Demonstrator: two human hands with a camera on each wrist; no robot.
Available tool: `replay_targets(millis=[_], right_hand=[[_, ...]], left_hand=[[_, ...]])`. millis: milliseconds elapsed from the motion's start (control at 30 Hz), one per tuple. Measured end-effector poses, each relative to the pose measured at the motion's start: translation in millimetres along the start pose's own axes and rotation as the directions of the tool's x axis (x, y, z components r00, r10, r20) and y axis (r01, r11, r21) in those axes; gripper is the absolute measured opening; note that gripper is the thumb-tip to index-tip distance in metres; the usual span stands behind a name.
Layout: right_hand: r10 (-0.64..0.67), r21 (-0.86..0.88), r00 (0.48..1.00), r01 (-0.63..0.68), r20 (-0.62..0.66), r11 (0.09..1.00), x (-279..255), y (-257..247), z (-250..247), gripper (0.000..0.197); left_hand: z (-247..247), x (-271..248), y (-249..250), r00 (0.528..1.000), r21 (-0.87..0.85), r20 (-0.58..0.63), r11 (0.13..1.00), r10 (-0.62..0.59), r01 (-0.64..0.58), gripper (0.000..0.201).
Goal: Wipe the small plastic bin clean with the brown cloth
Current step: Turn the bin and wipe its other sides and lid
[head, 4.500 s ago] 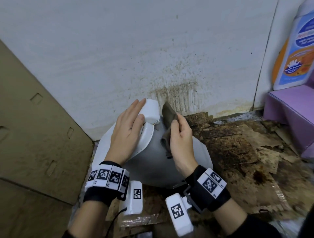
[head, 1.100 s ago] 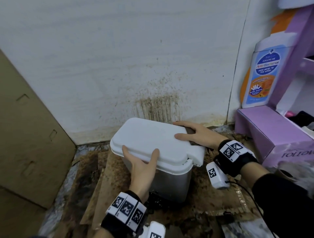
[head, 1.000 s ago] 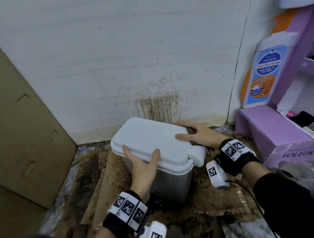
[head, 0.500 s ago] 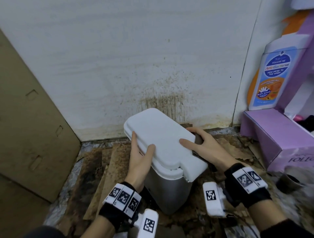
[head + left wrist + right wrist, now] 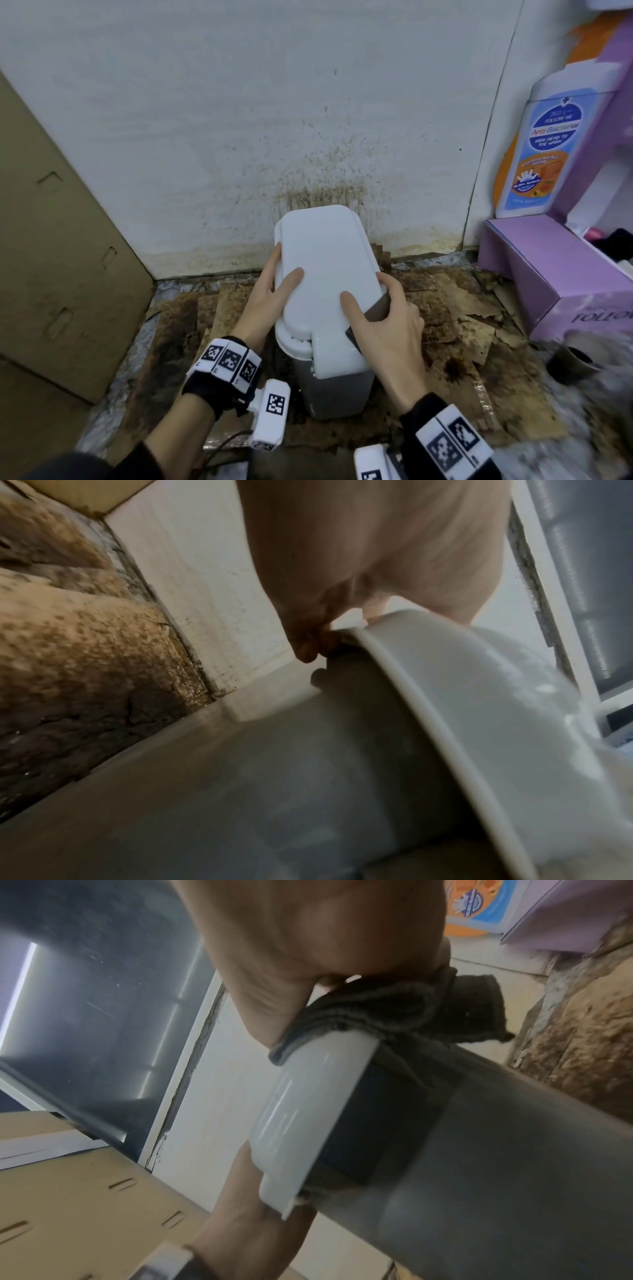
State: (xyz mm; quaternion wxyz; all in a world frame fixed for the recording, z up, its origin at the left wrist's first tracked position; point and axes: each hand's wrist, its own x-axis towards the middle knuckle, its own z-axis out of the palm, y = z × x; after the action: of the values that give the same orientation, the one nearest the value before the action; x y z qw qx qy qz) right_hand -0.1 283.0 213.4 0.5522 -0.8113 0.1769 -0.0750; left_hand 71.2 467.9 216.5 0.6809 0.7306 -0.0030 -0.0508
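Note:
The small bin (image 5: 339, 394) has a grey body and a white lid (image 5: 325, 267) and stands upright near the stained wall, its lid tab facing me. My left hand (image 5: 270, 294) grips the lid's left edge, thumb on top and fingers under the rim (image 5: 479, 696). My right hand (image 5: 387, 329) holds the brown cloth (image 5: 378, 308) against the bin's right side, thumb resting on the lid. The right wrist view shows the cloth (image 5: 394, 1007) bunched between the palm and the lid's rim (image 5: 308, 1102), draping onto the grey body (image 5: 514, 1150).
A cardboard sheet (image 5: 51, 257) leans at the left. The floor is stained, torn cardboard (image 5: 462, 308). A purple box (image 5: 555, 274) with a bottle-shaped display (image 5: 544, 144) stands at the right. A small dark cup (image 5: 572, 363) sits at the right, in front of the box.
The bin, tipped over 4.5 s ago, stands upright and has turned clockwise, bringing its tab toward me. My right hand and cloth slid from the far edge to the right side.

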Motion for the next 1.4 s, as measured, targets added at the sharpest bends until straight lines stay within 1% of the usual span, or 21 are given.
replay_targets(millis=[200,400,533,567,633,667,733,833,933,967,1000,1033,1067,1100,1133,1167,1233,1267,1333,1400], right_hand=[[-0.008,0.049,0.999,0.009,-0.035,0.999,-15.8,1.1,12.2,0.061],[-0.004,0.046,0.999,0.006,-0.037,0.999,-14.7,2.7,15.7,0.061],[-0.04,0.087,0.997,0.045,-0.059,0.995,-15.2,3.5,19.3,0.055],[-0.059,0.111,0.996,0.066,-0.071,0.992,-15.8,5.0,21.3,0.058],[-0.09,0.197,0.992,0.106,-0.088,0.975,-16.6,8.4,25.2,0.069],[-0.087,0.26,0.992,0.107,-0.09,0.96,-16.2,10.7,26.9,0.074],[-0.042,0.375,0.996,0.067,-0.074,0.924,-13.9,14.1,27.6,0.079],[0.009,0.465,1.0,0.005,-0.027,0.885,-6.9,18.8,24.4,0.074],[0.001,0.519,1.0,0.002,-0.005,0.855,0.5,26.2,27.0,0.056],[0.002,0.533,1.0,0.001,-0.005,0.846,1.6,28.1,28.8,0.049],[0.005,0.545,1.0,0.001,-0.01,0.838,2.6,29.8,30.9,0.042],[0.006,0.559,1.0,0.004,-0.016,0.829,3.3,29.4,32.6,0.034],[0.005,0.579,1.0,0.009,-0.023,0.815,3.0,27.4,34.1,0.028],[0.004,0.601,1.0,0.015,-0.03,0.799,2.3,25.9,35.7,0.028],[-0.003,0.617,0.999,0.023,-0.034,0.787,1.2,24.6,37.5,0.031],[-0.011,0.625,0.999,0.029,-0.034,0.78,0.0,23.8,40.0,0.033],[-0.031,0.634,0.999,0.031,-0.012,0.773,-2.8,22.9,45.1,0.037],[-0.049,0.635,0.999,0.033,0.007,0.772,-4.0,22.4,47.8,0.038],[-0.084,0.622,0.995,0.036,0.048,0.782,-6.0,22.7,54.9,0.038],[-0.102,0.592,0.991,0.031,0.087,0.805,-9.0,23.4,63.7,0.039]], left_hand=[[-13.5,5.9,-5.5,0.998,0.029,0.064,1.0,-0.002,0.0,0.07],[-14.1,10.7,-12.8,0.998,0.019,0.062,1.0,0.012,-0.013,0.067],[-16.1,12.2,-16.7,0.997,0.008,0.073,1.0,0.017,-0.018,0.066],[-17.4,12.5,-17.5,0.997,0.009,0.076,1.0,0.015,-0.016,0.066],[-20.9,13.1,-19.5,0.998,0.012,0.069,1.0,0.01,-0.011,0.066],[-22.5,13.5,-19.7,0.998,0.012,0.067,1.0,0.003,-0.004,0.065],[-24.6,12.5,-20.0,0.998,0.018,0.065,1.0,0.002,-0.003,0.065],[-26.2,9.1,-20.7,0.998,0.058,0.054,0.998,0.01,-0.013,0.066],[-29.5,8.2,-19.0,0.999,0.133,0.04,0.991,0.002,-0.008,0.069],[-30.5,8.2,-15.9,1.0,0.198,0.027,0.98,-0.009,0.004,0.071],[-32.4,7.6,-12.8,1.0,0.303,-0.002,0.953,-0.007,0.007,0.071],[-34.7,5.8,-9.3,0.999,0.448,-0.046,0.894,0.022,0.001,0.069],[-37.3,3.0,-5.9,0.992,0.599,-0.077,0.8,0.096,-0.031,0.065],[-37.5,-1.3,-1.2,0.98,0.712,-0.063,0.696,0.188,-0.088,0.06],[-36.5,-5.5,3.9,0.966,0.769,-0.016,0.621,0.257,-0.152,0.056],[-33.1,-10.6,10.6,0.956,0.786,0.037,0.583,0.29,-0.207,0.053],[-26.2,-16.9,16.5,0.946,0.767,0.119,0.578,0.301,-0.28,0.048],[-22.2,-19.5,18.4,0.945,0.751,0.146,0.589,0.292,-0.298,0.049],[-14.6,-24.4,20.1,0.947,0.726,0.179,0.613,0.268,-0.311,0.052],[-9.1,-27.8,19.2,0.956,0.75,0.166,0.599,0.243,-0.282,0.059]])
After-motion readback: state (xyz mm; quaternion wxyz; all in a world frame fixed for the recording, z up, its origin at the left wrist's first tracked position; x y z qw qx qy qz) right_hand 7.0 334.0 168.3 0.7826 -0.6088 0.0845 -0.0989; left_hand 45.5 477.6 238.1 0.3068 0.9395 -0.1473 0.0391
